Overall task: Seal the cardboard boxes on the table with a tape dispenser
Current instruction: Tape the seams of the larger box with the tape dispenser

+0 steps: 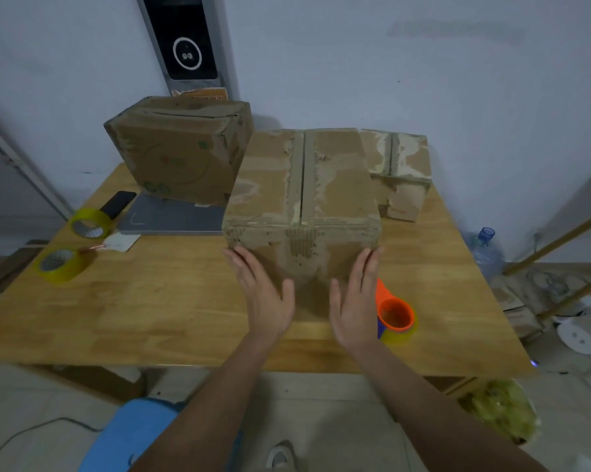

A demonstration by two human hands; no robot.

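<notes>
A worn cardboard box (301,195) stands in the middle of the wooden table (158,301), its top flaps closed along a centre seam. My left hand (261,294) lies flat against the box's near face on the left, fingers straight. My right hand (353,301) lies flat against the same face on the right. An orange and blue tape dispenser (394,315) with yellowish tape rests on the table just right of my right hand. A second box (181,148) stands tilted at the back left. A third, smaller box (401,172) sits at the back right.
Two rolls of yellowish tape (89,223) (62,264) lie near the table's left edge. A dark phone (117,204) and a grey flat pad (171,216) lie beside them. A blue stool (134,434) is below the table's front edge. A water bottle (486,247) stands on the floor right.
</notes>
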